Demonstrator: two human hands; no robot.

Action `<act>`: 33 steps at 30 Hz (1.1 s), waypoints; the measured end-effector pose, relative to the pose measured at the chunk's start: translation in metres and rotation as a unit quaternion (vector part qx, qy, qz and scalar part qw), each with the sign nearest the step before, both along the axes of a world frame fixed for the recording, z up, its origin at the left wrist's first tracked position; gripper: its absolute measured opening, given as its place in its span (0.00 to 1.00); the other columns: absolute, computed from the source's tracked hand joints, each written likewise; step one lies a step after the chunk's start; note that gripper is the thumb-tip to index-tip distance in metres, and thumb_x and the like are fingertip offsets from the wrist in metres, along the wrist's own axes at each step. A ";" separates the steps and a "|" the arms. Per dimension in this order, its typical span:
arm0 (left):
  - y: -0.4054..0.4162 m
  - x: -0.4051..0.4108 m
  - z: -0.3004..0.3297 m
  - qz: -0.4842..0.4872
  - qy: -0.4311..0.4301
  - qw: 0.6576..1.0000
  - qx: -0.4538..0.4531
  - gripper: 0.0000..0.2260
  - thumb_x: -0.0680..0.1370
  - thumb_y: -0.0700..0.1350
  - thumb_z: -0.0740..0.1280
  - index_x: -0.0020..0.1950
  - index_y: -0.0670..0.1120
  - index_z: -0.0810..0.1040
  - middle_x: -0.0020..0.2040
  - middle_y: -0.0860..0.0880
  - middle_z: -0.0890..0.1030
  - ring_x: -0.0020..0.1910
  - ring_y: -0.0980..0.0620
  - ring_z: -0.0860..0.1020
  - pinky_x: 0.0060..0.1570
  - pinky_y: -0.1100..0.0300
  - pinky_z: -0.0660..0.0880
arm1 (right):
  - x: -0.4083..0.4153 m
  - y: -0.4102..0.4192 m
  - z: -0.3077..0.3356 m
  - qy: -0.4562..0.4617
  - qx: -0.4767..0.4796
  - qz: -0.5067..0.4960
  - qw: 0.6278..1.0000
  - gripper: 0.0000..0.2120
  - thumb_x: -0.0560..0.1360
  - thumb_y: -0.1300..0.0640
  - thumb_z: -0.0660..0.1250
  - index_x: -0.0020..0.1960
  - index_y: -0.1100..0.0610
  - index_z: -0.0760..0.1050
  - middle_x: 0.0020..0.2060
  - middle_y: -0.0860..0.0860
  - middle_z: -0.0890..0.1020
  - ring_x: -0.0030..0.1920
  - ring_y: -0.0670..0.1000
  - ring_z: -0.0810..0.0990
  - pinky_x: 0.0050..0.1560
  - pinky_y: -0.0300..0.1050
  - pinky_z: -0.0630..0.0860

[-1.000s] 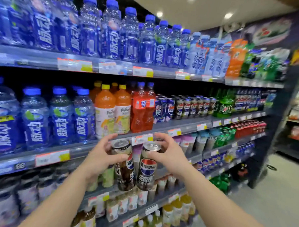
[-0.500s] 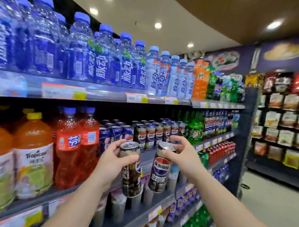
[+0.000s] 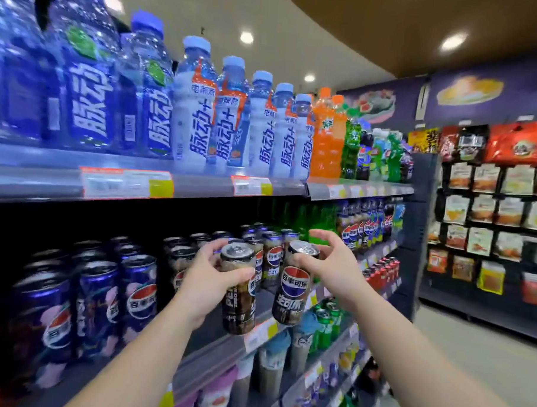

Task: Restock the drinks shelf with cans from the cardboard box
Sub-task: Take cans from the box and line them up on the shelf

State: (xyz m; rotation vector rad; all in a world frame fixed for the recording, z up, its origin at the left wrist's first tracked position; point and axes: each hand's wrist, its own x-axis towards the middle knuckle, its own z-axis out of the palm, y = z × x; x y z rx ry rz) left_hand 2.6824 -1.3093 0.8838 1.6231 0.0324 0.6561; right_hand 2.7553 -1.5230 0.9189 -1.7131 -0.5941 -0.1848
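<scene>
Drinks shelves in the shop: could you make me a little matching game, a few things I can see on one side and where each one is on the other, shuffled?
Things:
1. dark can
2. orange bottles
3. blue cans
4. snack bags

Places:
A. standing on the middle shelf, far left
B. hanging on the rack at the right
C. top shelf, right of the white bottles
D. held in the left hand

Pairs: 1-D, 2-C, 3-A, 4-B
</scene>
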 end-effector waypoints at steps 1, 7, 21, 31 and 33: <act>-0.004 0.012 -0.001 0.011 0.001 1.000 0.005 0.32 0.66 0.36 0.77 0.66 0.49 0.70 0.58 0.49 0.78 0.51 0.61 0.77 0.43 0.70 0.72 | 0.019 -0.002 -0.001 -0.008 -0.009 0.001 1.000 0.29 0.67 0.54 0.77 0.64 0.49 0.70 0.54 0.50 0.79 0.50 0.45 0.79 0.50 0.45 0.78; -0.033 0.093 -0.006 0.118 0.007 0.993 0.019 0.36 0.63 0.41 0.80 0.67 0.49 0.69 0.63 0.47 0.76 0.59 0.53 0.76 0.57 0.61 0.72 | 0.128 -0.014 0.003 -0.062 -0.050 0.042 0.996 0.30 0.67 0.52 0.77 0.65 0.50 0.70 0.48 0.46 0.78 0.47 0.40 0.77 0.51 0.43 0.74; -0.105 0.208 -0.018 0.413 0.112 0.892 0.147 0.45 0.56 0.63 0.76 0.70 0.54 0.65 0.64 0.49 0.76 0.62 0.49 0.75 0.60 0.53 0.73 | 0.240 0.023 -0.031 -0.139 -0.172 -0.033 0.975 0.29 0.65 0.37 0.72 0.58 0.49 0.67 0.53 0.50 0.79 0.54 0.55 0.79 0.45 0.49 0.76; -0.098 0.203 -0.027 0.365 0.126 0.911 0.145 0.45 0.56 0.63 0.77 0.70 0.60 0.62 0.63 0.57 0.72 0.62 0.54 0.72 0.63 0.51 0.73 | 0.247 0.018 -0.049 -0.211 -0.151 -0.019 0.966 0.27 0.72 0.40 0.67 0.67 0.50 0.70 0.65 0.50 0.72 0.65 0.52 0.70 0.54 0.50 0.74; -0.098 0.198 -0.029 0.340 0.141 0.918 0.147 0.46 0.59 0.59 0.79 0.71 0.60 0.60 0.63 0.57 0.70 0.63 0.54 0.71 0.63 0.52 0.72 | 0.245 0.018 -0.049 -0.203 -0.141 -0.015 0.969 0.24 0.73 0.43 0.66 0.66 0.50 0.71 0.66 0.50 0.72 0.65 0.53 0.70 0.55 0.50 0.73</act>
